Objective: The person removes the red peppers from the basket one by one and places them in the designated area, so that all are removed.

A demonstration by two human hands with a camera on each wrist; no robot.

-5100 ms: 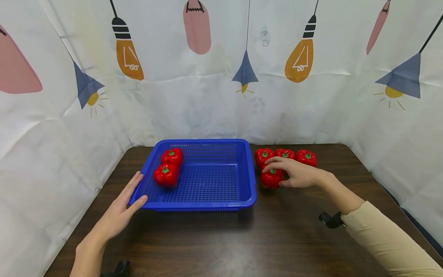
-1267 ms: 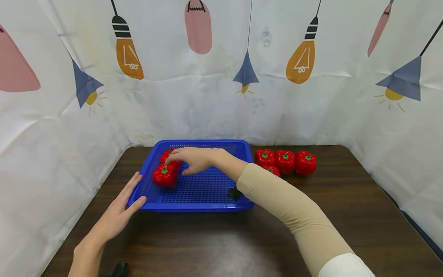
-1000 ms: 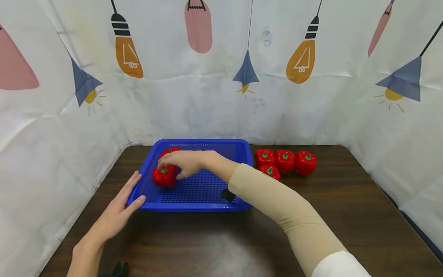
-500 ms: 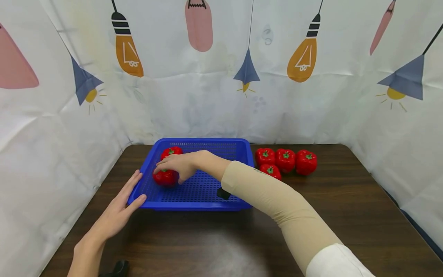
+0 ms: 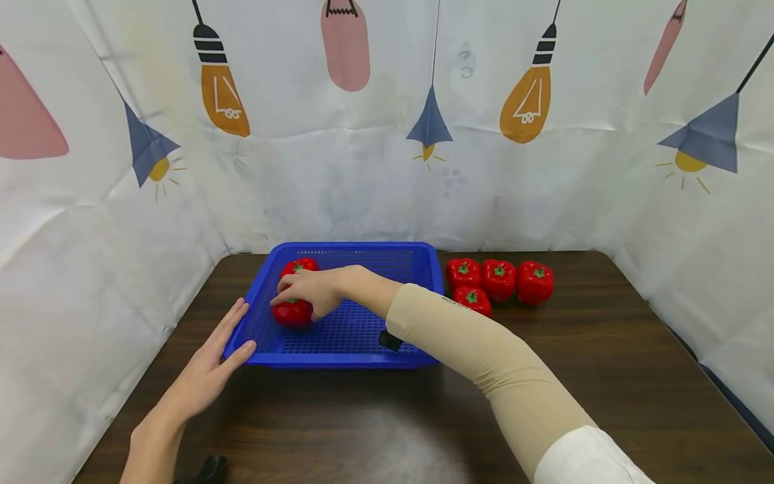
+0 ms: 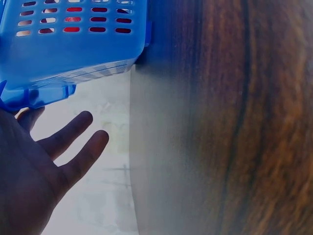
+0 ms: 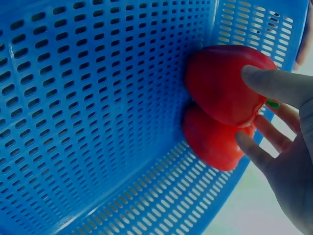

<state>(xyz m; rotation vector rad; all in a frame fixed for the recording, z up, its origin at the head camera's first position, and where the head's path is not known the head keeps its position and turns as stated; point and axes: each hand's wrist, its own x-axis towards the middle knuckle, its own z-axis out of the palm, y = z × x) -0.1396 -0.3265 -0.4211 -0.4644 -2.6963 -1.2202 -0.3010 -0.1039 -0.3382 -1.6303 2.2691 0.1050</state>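
A blue plastic basket [image 5: 338,361] with perforated walls stands on the table. Two glossy red bell peppers with green stems lie along its left side. My right hand [image 5: 314,290] reaches into the basket and grips the nearer bell pepper [image 5: 292,314] from above, thumb [image 7: 274,84] on its side and fingers over its top. Just behind it is the farther bell pepper [image 5: 300,263], partly covered by the fingers. My left hand [image 5: 205,373] rests with straight fingers on the basket's left rim; the left wrist view shows its fingers [image 6: 80,159] spread beneath the rim.
Several more red bell peppers [image 5: 498,281] sit close together on the dark wood table [image 5: 605,356], right of the basket. A white curtain [image 5: 363,181] printed with lamps and bulbs hangs around the table's back and sides.
My right hand has gone from a pepper on the table leftward into the basket, then down onto the nearer pepper, which has shifted slightly right. The left hand stays on the rim.
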